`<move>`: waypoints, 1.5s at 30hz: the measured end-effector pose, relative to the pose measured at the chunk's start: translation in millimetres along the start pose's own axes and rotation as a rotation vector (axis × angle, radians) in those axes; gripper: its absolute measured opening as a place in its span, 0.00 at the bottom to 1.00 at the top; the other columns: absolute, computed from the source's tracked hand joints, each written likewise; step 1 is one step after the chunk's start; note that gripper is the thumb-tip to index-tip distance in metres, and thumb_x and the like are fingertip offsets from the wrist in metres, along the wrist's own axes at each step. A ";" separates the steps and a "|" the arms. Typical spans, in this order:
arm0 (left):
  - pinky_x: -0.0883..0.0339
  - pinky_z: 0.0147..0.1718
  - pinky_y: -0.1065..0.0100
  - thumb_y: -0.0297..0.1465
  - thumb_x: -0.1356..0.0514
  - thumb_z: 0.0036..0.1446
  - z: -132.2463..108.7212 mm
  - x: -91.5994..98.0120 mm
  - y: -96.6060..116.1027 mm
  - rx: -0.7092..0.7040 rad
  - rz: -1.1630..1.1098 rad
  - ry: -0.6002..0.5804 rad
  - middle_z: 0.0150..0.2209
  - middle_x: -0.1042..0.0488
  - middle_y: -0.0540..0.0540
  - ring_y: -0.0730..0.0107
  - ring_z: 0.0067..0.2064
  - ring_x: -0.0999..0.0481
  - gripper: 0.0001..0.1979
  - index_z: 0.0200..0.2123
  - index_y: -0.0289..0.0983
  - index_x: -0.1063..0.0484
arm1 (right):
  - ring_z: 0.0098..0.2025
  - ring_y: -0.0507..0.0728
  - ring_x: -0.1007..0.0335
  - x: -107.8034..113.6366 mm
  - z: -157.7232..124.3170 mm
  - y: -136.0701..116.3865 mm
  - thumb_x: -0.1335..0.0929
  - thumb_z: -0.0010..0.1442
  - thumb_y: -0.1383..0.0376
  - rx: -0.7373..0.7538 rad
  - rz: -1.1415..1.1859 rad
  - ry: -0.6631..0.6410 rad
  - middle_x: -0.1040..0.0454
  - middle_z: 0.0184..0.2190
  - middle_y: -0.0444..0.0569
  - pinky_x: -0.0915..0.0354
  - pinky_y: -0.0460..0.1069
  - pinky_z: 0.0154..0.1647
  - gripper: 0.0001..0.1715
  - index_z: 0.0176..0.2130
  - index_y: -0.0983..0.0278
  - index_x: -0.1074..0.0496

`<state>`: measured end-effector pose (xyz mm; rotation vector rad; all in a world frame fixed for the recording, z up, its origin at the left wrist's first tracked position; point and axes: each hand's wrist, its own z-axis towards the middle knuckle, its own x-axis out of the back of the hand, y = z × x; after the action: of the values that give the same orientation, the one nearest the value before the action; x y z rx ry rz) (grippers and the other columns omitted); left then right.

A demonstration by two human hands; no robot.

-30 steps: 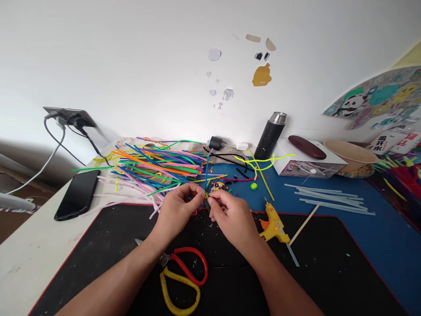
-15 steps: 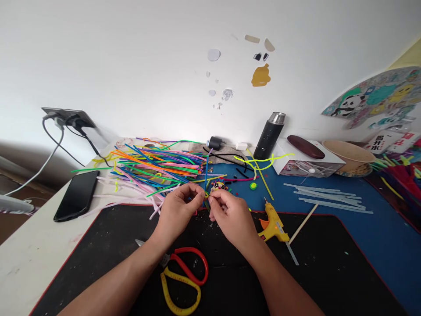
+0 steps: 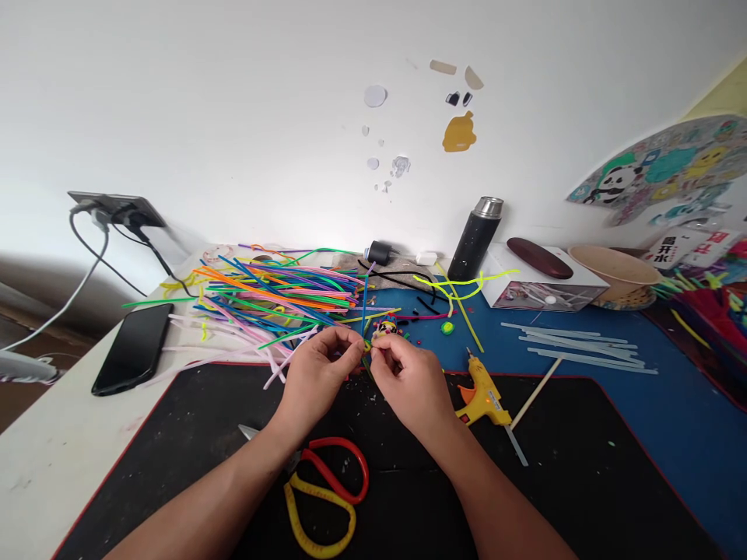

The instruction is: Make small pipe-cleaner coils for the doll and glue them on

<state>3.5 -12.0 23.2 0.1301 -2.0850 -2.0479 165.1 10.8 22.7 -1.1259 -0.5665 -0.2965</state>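
Observation:
My left hand [image 3: 318, 377] and my right hand [image 3: 408, 381] meet over the far edge of the black mat [image 3: 192, 443]. Both pinch a thin blue pipe cleaner [image 3: 364, 311] that stands up between the fingertips, with a bit of yellow and green at the pinch. Just beyond the fingers lies a small multicoloured craft figure [image 3: 385, 328]. A big heap of coloured pipe cleaners [image 3: 274, 292] lies behind my left hand. Red and yellow scissors [image 3: 327, 486] rest on the mat between my forearms.
A yellow glue gun [image 3: 483, 391] lies right of my right hand, with clear glue sticks [image 3: 577, 348] and a wooden stick [image 3: 534, 395] beyond it. A black phone [image 3: 133, 347] lies at the left. At the back stand a black flask [image 3: 475, 239], a white box [image 3: 542, 289] and a bowl [image 3: 615, 272].
The hands stay pinched together on the pipe cleaner, with only small finger movement. The view has shifted slightly.

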 end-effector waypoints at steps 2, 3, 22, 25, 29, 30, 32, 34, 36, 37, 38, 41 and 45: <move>0.34 0.29 0.70 0.43 0.30 0.56 -0.8 -0.1 -1.1 0.013 -0.009 -0.010 0.31 0.23 0.49 0.71 0.28 0.29 0.15 0.33 0.37 0.22 | 0.22 0.53 0.35 0.3 0.1 -0.4 0.34 0.64 0.64 0.007 -0.010 0.007 0.28 0.21 0.42 0.43 0.47 0.27 0.09 0.34 0.60 0.24; 0.34 0.29 0.70 0.43 0.30 0.56 -1.0 0.1 -1.4 0.017 -0.012 -0.017 0.30 0.23 0.49 0.71 0.28 0.29 0.15 0.34 0.36 0.21 | 0.21 0.53 0.35 0.5 0.2 -0.3 0.34 0.64 0.65 0.009 -0.014 0.011 0.28 0.20 0.41 0.43 0.47 0.27 0.09 0.34 0.60 0.24; 0.30 0.26 0.69 0.43 0.32 0.57 14.1 30.1 10.1 0.071 0.212 -0.384 0.28 0.20 0.47 0.66 0.26 0.24 0.14 0.32 0.38 0.18 | 0.22 0.53 0.35 2.1 1.3 4.0 0.33 0.63 0.66 0.014 -0.078 -0.033 0.26 0.21 0.42 0.44 0.47 0.27 0.10 0.32 0.59 0.22; 0.30 0.26 0.69 0.42 0.32 0.57 13.2 28.3 7.3 0.080 0.229 -0.409 0.29 0.19 0.46 0.65 0.26 0.23 0.12 0.31 0.38 0.18 | 0.22 0.53 0.35 1.7 1.6 5.5 0.33 0.63 0.66 0.019 -0.087 -0.025 0.26 0.21 0.42 0.44 0.47 0.27 0.10 0.33 0.59 0.22; 0.32 0.25 0.70 0.40 0.33 0.57 11.5 27.5 3.1 0.075 0.292 -0.430 0.27 0.19 0.47 0.65 0.26 0.23 0.10 0.30 0.40 0.19 | 0.21 0.53 0.35 2.5 2.3 7.0 0.33 0.65 0.65 0.032 -0.095 -0.007 0.26 0.21 0.42 0.44 0.48 0.27 0.10 0.33 0.60 0.22; 0.34 0.24 0.70 0.40 0.33 0.57 11.6 28.3 2.8 0.073 0.326 -0.442 0.26 0.19 0.48 0.65 0.25 0.24 0.10 0.29 0.40 0.19 | 0.21 0.53 0.35 3.0 2.5 6.9 0.33 0.65 0.65 0.032 -0.093 -0.008 0.25 0.21 0.42 0.44 0.48 0.27 0.11 0.33 0.60 0.22; 0.36 0.23 0.70 0.40 0.34 0.58 13.2 31.6 3.9 0.066 0.373 -0.448 0.25 0.20 0.49 0.65 0.24 0.25 0.11 0.29 0.41 0.18 | 0.21 0.53 0.34 4.3 2.7 6.0 0.33 0.64 0.65 0.030 -0.082 -0.023 0.25 0.21 0.42 0.44 0.48 0.27 0.10 0.33 0.60 0.21; 0.34 0.25 0.70 0.41 0.34 0.59 15.5 36.6 7.5 0.038 0.349 -0.398 0.28 0.18 0.48 0.64 0.27 0.24 0.11 0.33 0.41 0.17 | 0.22 0.53 0.33 5.5 2.7 4.5 0.33 0.65 0.65 0.025 -0.070 -0.052 0.25 0.21 0.42 0.43 0.47 0.27 0.10 0.34 0.59 0.20; 0.32 0.29 0.70 0.42 0.34 0.60 17.2 41.4 11.9 -0.045 0.301 -0.326 0.35 0.16 0.47 0.62 0.32 0.21 0.12 0.40 0.42 0.15 | 0.22 0.53 0.33 6.2 2.5 2.8 0.32 0.65 0.66 0.019 -0.069 -0.086 0.25 0.21 0.41 0.42 0.47 0.27 0.10 0.35 0.59 0.20; 0.31 0.32 0.69 0.43 0.34 0.61 17.3 43.0 13.8 -0.072 0.292 -0.310 0.36 0.15 0.47 0.62 0.34 0.21 0.13 0.41 0.42 0.15 | 0.22 0.53 0.33 6.2 2.4 2.2 0.32 0.65 0.66 0.018 -0.075 -0.101 0.25 0.21 0.41 0.42 0.47 0.27 0.10 0.36 0.58 0.19; 0.30 0.35 0.68 0.43 0.34 0.62 17.0 43.8 15.3 -0.097 0.291 -0.303 0.39 0.15 0.47 0.61 0.37 0.20 0.13 0.41 0.42 0.15 | 0.22 0.53 0.33 6.0 2.2 1.7 0.31 0.65 0.66 0.019 -0.084 -0.112 0.25 0.21 0.41 0.43 0.47 0.27 0.09 0.36 0.58 0.19; 0.30 0.38 0.67 0.41 0.34 0.62 13.8 42.3 16.8 -0.124 0.334 -0.313 0.39 0.14 0.47 0.59 0.40 0.19 0.10 0.40 0.43 0.15 | 0.22 0.53 0.33 4.9 1.3 1.0 0.31 0.65 0.67 0.035 -0.118 -0.132 0.25 0.21 0.41 0.44 0.48 0.27 0.09 0.36 0.58 0.19; 0.32 0.35 0.67 0.37 0.34 0.62 10.4 37.6 16.3 -0.164 0.438 -0.303 0.37 0.14 0.49 0.59 0.39 0.18 0.07 0.38 0.45 0.14 | 0.22 0.53 0.33 4.2 -0.2 0.3 0.31 0.65 0.68 0.060 -0.144 -0.141 0.24 0.22 0.42 0.45 0.48 0.28 0.10 0.36 0.59 0.19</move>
<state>-33.9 -9.3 42.8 -0.6417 -1.8672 -2.0366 168.8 11.0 24.7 -1.0555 -0.7782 -0.3239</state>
